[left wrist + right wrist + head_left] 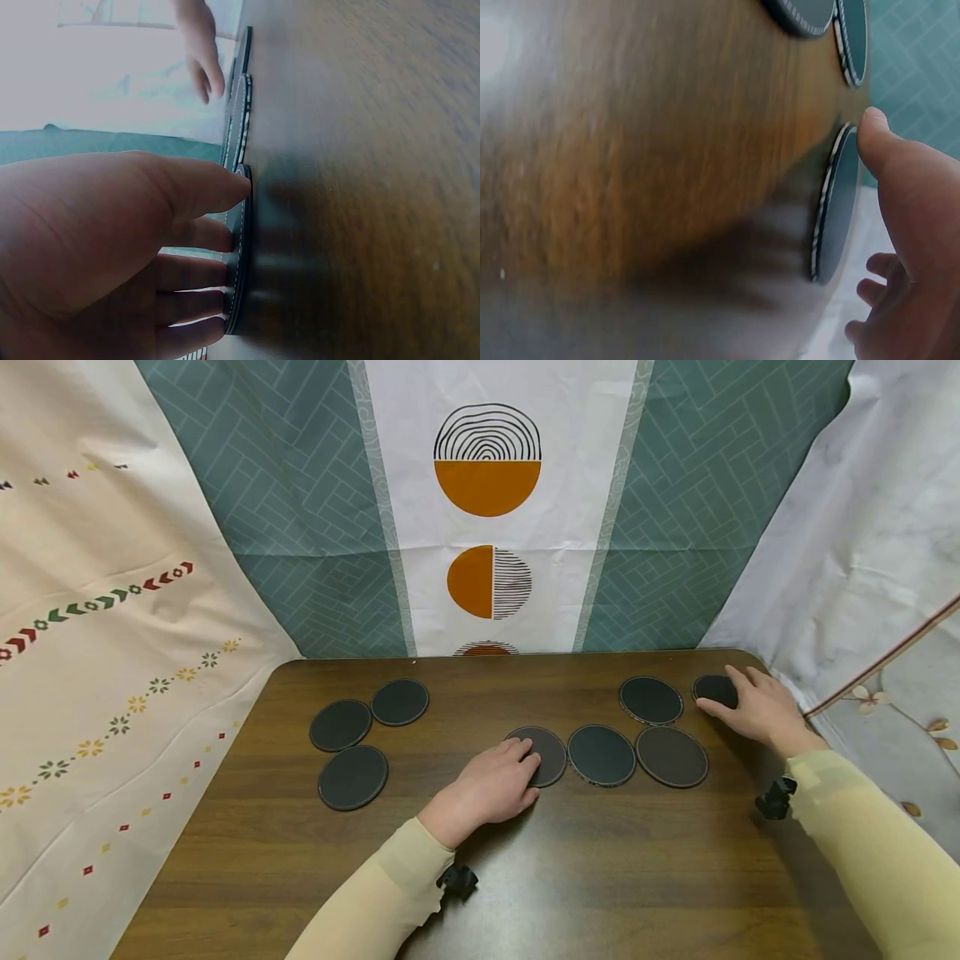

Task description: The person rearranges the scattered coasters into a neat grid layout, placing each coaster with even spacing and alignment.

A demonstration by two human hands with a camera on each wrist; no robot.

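Note:
My left hand (pixel 491 781) rests on a dark brown round coaster (pixel 552 755) that lies flat on the table. In the left wrist view, its thumb touches the coaster's (pixel 241 255) near edge, while its fairly straight fingers reach onto the top. Over at the far right, my right hand (pixel 765 708) is above a black coaster (pixel 714 691), thumb and fingers spread. The right wrist view shows that coaster (pixel 838 210) flat on the table with pale edge stitching; the thumb is close to its far end, and whether it touches is unclear.
Beside the left hand's coaster, a black coaster (pixel 602 755) and a brown one (pixel 671 757) continue the row. Another black coaster (pixel 651 700) lies behind them. Three black coasters (pixel 352 777) cluster at the left of the wooden table (pixel 600 868). Patterned cloths (pixel 315 510) hang around the table.

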